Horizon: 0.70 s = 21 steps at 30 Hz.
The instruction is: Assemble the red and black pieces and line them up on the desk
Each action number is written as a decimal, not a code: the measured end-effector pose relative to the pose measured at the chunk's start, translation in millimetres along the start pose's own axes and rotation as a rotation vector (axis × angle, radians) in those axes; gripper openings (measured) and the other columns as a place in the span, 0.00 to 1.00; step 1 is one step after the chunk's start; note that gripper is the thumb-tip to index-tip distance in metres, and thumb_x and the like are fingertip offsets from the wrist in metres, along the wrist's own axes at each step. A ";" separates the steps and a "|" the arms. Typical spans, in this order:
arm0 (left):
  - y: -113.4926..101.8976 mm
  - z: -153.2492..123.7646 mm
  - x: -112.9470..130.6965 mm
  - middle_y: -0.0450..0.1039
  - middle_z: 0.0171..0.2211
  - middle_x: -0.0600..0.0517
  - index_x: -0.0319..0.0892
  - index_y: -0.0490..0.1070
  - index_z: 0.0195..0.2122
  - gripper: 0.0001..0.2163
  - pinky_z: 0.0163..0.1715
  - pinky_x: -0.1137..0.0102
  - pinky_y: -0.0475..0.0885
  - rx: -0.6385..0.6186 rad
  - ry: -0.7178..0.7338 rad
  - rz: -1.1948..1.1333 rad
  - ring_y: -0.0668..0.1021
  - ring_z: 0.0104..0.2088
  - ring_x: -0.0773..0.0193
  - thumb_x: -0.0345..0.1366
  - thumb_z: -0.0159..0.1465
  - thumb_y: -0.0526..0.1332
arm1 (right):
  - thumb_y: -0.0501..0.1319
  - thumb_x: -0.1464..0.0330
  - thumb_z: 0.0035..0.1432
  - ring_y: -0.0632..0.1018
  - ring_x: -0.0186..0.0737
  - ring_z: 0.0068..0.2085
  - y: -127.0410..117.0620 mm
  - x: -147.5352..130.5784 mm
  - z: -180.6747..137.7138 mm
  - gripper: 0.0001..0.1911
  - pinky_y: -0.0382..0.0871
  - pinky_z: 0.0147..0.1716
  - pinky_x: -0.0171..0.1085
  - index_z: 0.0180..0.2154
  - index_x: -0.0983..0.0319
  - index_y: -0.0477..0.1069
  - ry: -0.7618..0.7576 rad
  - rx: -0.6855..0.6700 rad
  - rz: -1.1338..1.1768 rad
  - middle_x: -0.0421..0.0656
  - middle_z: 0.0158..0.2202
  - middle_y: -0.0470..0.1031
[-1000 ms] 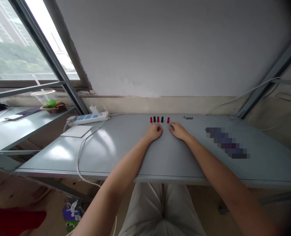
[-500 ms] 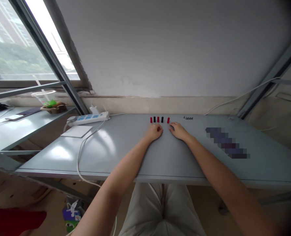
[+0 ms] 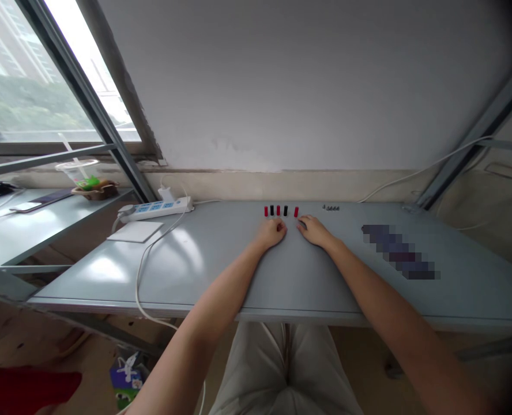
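A pale grey wall (image 3: 303,86) fills the top of my view, and a big window (image 3: 22,69) slants across the upper left, showing tall buildings and greenery. Below them, the long grey table (image 3: 187,276) runs across the frame, with my beige trousers (image 3: 286,369) under its front edge. A red cloth (image 3: 22,392) sits at the lower left corner, though I can't tell exactly what it is.

A lower shelf (image 3: 31,230) at the left carries a plastic cup (image 3: 76,172) with a straw, a phone (image 3: 26,206) and a small tray of food (image 3: 95,191). On the table's left side lie a white power strip (image 3: 154,209), a white cable (image 3: 146,282) and a white pad (image 3: 135,231). A pixelated strip (image 3: 398,252) lies to the right, too blurred to make out.

My left hand (image 3: 272,233) and right hand (image 3: 314,231) rest palm down on the table, empty, fingers loosely curled, a little apart. Just beyond them, not touching, five small cylinders (image 3: 281,211) stand in a row, red and black alternating. Further right, near the back edge, sits a tiny row of dark pieces (image 3: 331,207).
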<state>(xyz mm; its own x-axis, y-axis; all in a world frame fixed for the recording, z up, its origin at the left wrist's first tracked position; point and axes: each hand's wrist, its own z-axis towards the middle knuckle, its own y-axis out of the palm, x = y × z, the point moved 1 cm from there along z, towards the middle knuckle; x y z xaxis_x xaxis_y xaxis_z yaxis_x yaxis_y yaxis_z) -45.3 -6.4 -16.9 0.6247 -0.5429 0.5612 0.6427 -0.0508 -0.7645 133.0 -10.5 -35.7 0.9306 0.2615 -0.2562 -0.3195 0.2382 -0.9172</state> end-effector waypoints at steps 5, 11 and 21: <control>0.0 0.5 0.3 0.69 0.23 0.52 0.39 0.68 0.26 0.04 0.27 0.73 0.63 -0.004 0.001 -0.005 0.68 0.24 0.69 0.32 0.54 0.55 | 0.49 0.65 0.59 0.66 0.45 0.52 -1.5 -1.4 -0.2 0.17 0.60 0.49 0.42 0.46 0.64 0.67 0.002 -0.003 0.004 0.51 0.48 0.68; -3.5 -1.5 3.8 0.69 0.23 0.52 0.38 0.69 0.27 0.05 0.29 0.72 0.64 -0.021 -0.014 -0.001 0.69 0.25 0.68 0.32 0.55 0.55 | 0.50 0.65 0.58 0.67 0.44 0.51 -2.4 -2.3 -0.7 0.16 0.60 0.48 0.41 0.46 0.63 0.67 0.032 0.000 0.012 0.50 0.48 0.67; -2.7 -1.8 3.6 0.69 0.24 0.52 0.38 0.69 0.28 0.05 0.28 0.73 0.63 -0.021 -0.001 0.018 0.68 0.25 0.69 0.32 0.55 0.55 | 0.56 0.63 0.53 0.70 0.46 0.46 -12.7 -8.9 1.4 0.14 0.63 0.43 0.43 0.40 0.60 0.71 0.240 0.085 -0.029 0.48 0.42 0.71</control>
<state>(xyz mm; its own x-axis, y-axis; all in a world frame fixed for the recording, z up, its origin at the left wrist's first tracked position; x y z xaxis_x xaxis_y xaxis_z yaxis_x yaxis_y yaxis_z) -45.6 -9.7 -13.4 0.6363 -0.5430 0.5479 0.6221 -0.0588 -0.7807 128.5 -14.6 -21.4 0.9521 0.0266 -0.3048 -0.2967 0.3230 -0.8987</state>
